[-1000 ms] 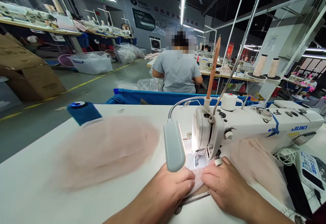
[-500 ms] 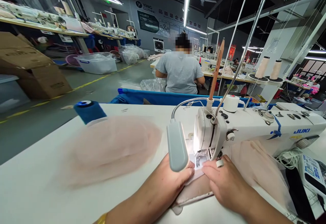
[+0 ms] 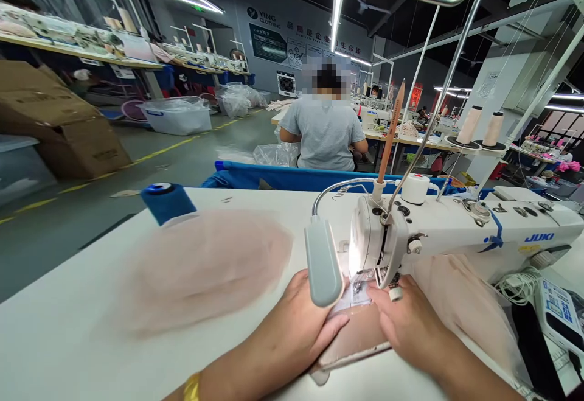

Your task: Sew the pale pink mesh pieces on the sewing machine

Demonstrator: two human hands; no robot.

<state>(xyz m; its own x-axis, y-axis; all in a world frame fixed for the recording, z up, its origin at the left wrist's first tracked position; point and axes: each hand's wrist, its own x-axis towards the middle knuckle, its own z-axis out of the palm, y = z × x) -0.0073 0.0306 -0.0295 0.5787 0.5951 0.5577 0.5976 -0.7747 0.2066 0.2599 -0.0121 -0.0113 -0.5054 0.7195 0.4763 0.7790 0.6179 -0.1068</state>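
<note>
A white sewing machine [image 3: 438, 212] stands on the table, its lit needle area over a small pale piece of fabric [image 3: 360, 297]. Left of the presser foot, my left hand [image 3: 303, 319] lies flat with the thumb spread toward me; its fingertips are hidden behind the grey lamp head [image 3: 323, 261]. My right hand [image 3: 406, 316] is on the other side, closed at the fabric's edge, with some fingers hidden behind the machine head. Between the hands, a pinkish-tan plate [image 3: 358, 334] shows in front of the needle. Sheer pink fabric [image 3: 460, 291] lies under the machine arm.
More sheer pink fabric [image 3: 219, 267] is spread on the table at left, beside a blue thread cone [image 3: 168, 203]. A pencil [image 3: 392, 130] stands upright on the machine head. A control box [image 3: 561, 310] and coiled cable sit at right. A person in grey [image 3: 322, 130] sits ahead.
My left thumb has moved away from the needle toward me, uncovering more of the plate. My right hand stays close to the presser foot. The view has shifted slightly.
</note>
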